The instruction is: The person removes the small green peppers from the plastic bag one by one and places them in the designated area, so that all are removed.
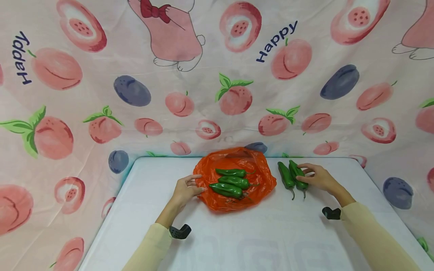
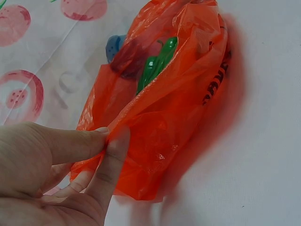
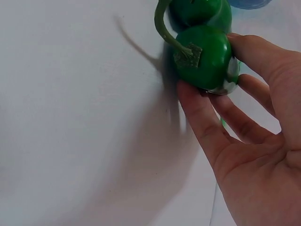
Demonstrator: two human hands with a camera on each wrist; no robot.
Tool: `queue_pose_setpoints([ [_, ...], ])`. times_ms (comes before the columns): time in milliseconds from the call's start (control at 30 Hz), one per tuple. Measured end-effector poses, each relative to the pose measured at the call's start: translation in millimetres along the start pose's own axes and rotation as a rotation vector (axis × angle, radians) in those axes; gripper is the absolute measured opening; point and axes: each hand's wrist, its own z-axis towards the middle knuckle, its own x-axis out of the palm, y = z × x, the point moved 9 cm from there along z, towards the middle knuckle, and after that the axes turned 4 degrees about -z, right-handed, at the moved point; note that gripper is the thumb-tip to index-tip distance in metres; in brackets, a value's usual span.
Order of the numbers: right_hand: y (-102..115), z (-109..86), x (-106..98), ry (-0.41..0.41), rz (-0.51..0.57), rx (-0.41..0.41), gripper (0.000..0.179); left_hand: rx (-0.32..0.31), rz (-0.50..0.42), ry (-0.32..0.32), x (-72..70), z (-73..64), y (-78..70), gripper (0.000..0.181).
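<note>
An orange plastic bag (image 1: 261,194) lies open on the white table, with three green chili peppers (image 1: 234,183) side by side on it. My left hand (image 1: 184,192) pinches the bag's left edge between thumb and fingers, as the left wrist view shows the film (image 2: 150,146) between them. To the right of the bag, two more green peppers lie close together, stems toward me. My right hand (image 1: 317,177) grips the right-hand pepper (image 1: 298,175), its thumb on one side and fingertips on the other. The other pepper (image 1: 286,175) lies just left of it.
The white table (image 1: 271,233) ends at a back edge against a hanging cloth (image 1: 203,86) printed with peaches and plums. A black wrist device (image 1: 180,231) sits at the left wrist, another black device (image 1: 331,213) at the right.
</note>
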Motion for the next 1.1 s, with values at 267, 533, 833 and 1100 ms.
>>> queue_pose_setpoints([
  [267, 0.1, 0.0, 1.5, 0.025, 0.005, 0.01, 0.061, -0.007, -0.012, -0.003, -0.9, 2.5, 1.2, 0.051],
  [533, -2.9, 0.9, 6.3, 0.043, 0.021, 0.036, 0.065, -0.011, -0.014, 0.0, 0.3, 2.0, 1.4, 0.052],
  [833, -2.5, -0.6, 6.1, 0.029, 0.031, 0.033, 0.064, -0.015, -0.02, -0.012, -1.1, 2.3, 1.8, 0.05],
  [1100, -4.4, -1.2, 7.3, 0.039, 0.029, 0.036, 0.066, -0.015, -0.006, -0.01, -1.1, 2.2, 2.3, 0.049],
])
